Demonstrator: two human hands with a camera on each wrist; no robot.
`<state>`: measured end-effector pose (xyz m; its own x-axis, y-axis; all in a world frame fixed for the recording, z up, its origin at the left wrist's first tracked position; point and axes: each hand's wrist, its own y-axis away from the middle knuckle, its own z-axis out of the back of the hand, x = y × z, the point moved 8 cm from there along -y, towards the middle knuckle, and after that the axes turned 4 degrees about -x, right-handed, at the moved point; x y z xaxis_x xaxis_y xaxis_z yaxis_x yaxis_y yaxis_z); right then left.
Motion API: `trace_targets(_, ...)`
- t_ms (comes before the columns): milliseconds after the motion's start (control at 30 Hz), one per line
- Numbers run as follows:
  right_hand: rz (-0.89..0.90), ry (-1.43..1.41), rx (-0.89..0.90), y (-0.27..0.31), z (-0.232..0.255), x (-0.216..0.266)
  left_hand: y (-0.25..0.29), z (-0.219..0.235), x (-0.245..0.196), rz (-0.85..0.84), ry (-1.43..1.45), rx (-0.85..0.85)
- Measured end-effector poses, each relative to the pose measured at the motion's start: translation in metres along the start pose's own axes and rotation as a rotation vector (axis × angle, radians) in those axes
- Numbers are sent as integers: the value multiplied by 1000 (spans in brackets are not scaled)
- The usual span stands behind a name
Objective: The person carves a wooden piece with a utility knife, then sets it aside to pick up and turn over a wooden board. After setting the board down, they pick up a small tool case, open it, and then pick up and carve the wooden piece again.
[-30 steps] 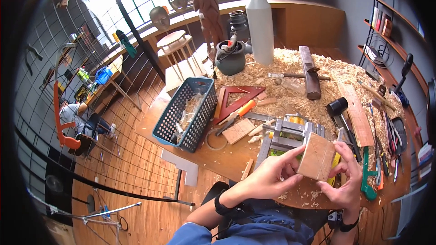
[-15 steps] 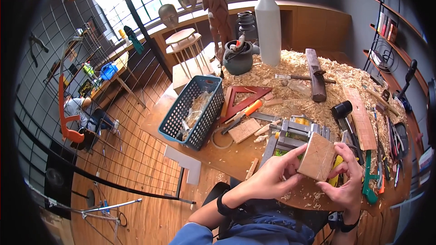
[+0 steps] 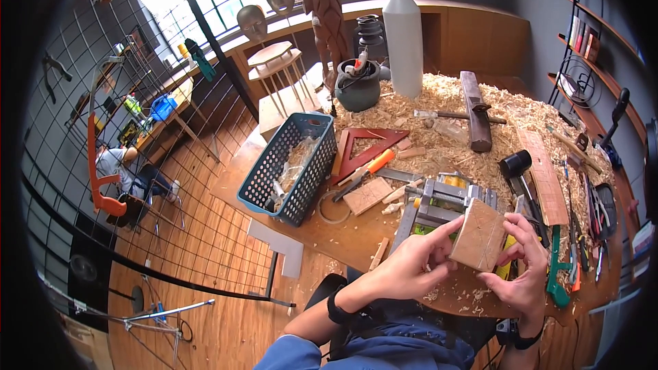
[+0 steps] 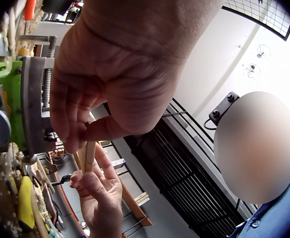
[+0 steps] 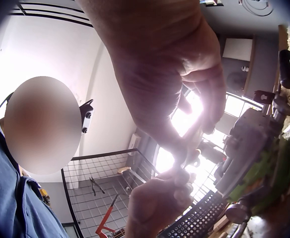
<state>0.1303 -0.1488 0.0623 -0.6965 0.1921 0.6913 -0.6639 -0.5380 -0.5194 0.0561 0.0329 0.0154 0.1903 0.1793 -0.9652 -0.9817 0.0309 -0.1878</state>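
A flat, squarish wooden block (image 3: 478,236) is held up in front of the body, pencil-like lines on its face. My left hand (image 3: 417,268) pinches its left side, index finger along the upper edge and thumb by the lower corner. On the opposite side, my right hand (image 3: 524,270) grips the block between thumb and fingers. The left wrist view shows the wooden block (image 4: 90,157) edge-on between both hands. Behind the block, a metal vise (image 3: 439,200) with green parts sits on the table, partly hidden.
Wood shavings (image 3: 439,106) cover the table's far part. A blue perforated basket (image 3: 288,171), a red set square (image 3: 367,154) and a wooden offcut (image 3: 368,195) lie left. A black mallet (image 3: 515,164), a green-handled tool (image 3: 558,291) and several hand tools are right. A seated person (image 3: 123,171) is beyond the mesh.
The head view has swung slightly left, so the table things sit further right in it. Both hands keep holding the wooden block in nearly the same pose.
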Motion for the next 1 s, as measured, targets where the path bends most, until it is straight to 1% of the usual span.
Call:
trace_targets(200,-66,-30,-10,3,-1,-6,1,0,2,8,4,8)
trace_targets(300,-55,-37,-9,2,-3,-6,0,3,-4,-1,20,-5)
trace_targets(367,-37,-6,-2,0,-7,-6,0,4,0,61,73,-32)
trace_targets(400,-24,37,-2,0,-6,-5,0,5,2,18,150,-73)
trace_targets(433,-38,9,-13,-1,-7,-3,1,5,2,44,157,-90)
trace_targets(500,7,22,-43,-1,-9,-4,2,7,1,32,161,-129)
trace_targets(567,26,56,-58,2,-11,-7,2,6,-11,-103,79,-131)
trace_targets(600,39,75,-61,3,-12,-9,3,6,-17,-136,53,-138)
trace_targets(667,41,106,-63,6,-15,-8,4,-1,-20,-155,79,-100)
trace_targets(733,143,129,-62,4,-19,1,5,-8,-23,-176,62,-67)
trace_targets(767,136,140,-64,3,-19,0,4,-10,-24,-178,72,-58)
trace_targets(833,205,150,-85,4,-19,5,5,-14,-28,-217,18,-60)
trace_targets(900,195,136,-113,4,-16,7,4,-14,-28,-225,5,-51)
trace_targets(967,250,121,-147,5,-12,12,4,-17,-25,-220,-33,9)
trace_targets(1000,240,125,-150,5,-11,10,3,-18,-25,-216,-28,18)
